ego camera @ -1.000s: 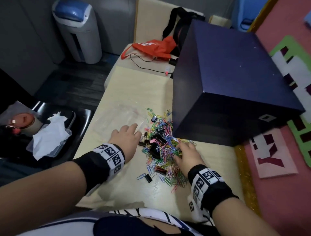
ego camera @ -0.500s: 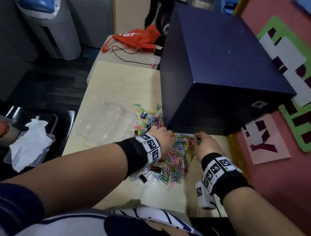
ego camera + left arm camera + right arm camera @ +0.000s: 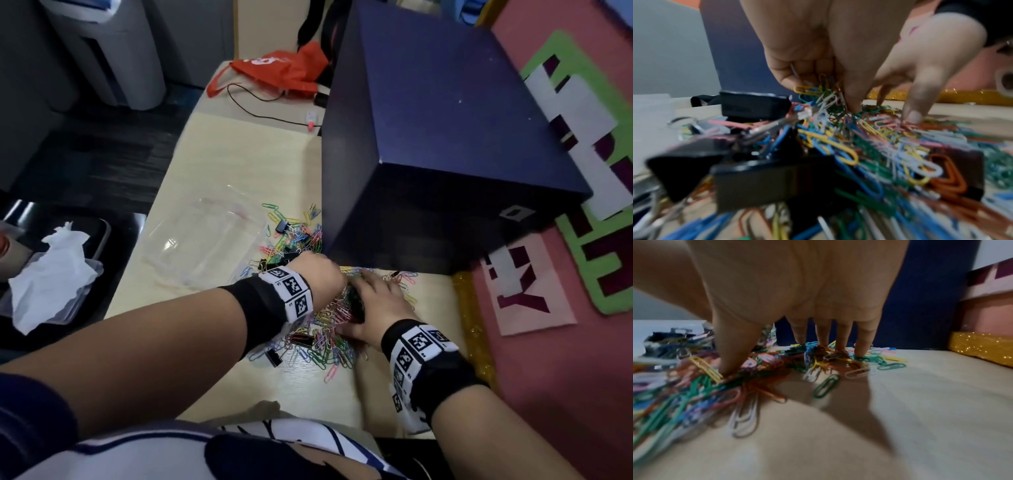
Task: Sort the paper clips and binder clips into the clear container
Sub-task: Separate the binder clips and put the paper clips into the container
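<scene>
A heap of coloured paper clips (image 3: 329, 342) mixed with black binder clips (image 3: 282, 226) lies on the pale wooden table (image 3: 239, 164), against the front of a dark blue box. My left hand (image 3: 322, 279) is over the heap's far side. In the left wrist view its curled fingers (image 3: 789, 78) pinch a small bunch of paper clips (image 3: 818, 91). My right hand (image 3: 373, 303) sits just right of it, its straight fingers (image 3: 863, 340) and thumb pressing down on the clips (image 3: 694, 386). The clear container (image 3: 202, 246) lies left of the heap, with nothing visible inside.
The large dark blue box (image 3: 445, 154) stands on the table's right side. An orange bag (image 3: 274, 72) and a black cable (image 3: 260, 106) lie at the far end. A black tray with white tissue (image 3: 51, 267) sits to the left. A gold glitter strip (image 3: 472, 325) edges the table.
My left hand has crossed from the heap's left side onto it and closed on some paper clips. My right hand went to the heap's far right, then came back beside the left.
</scene>
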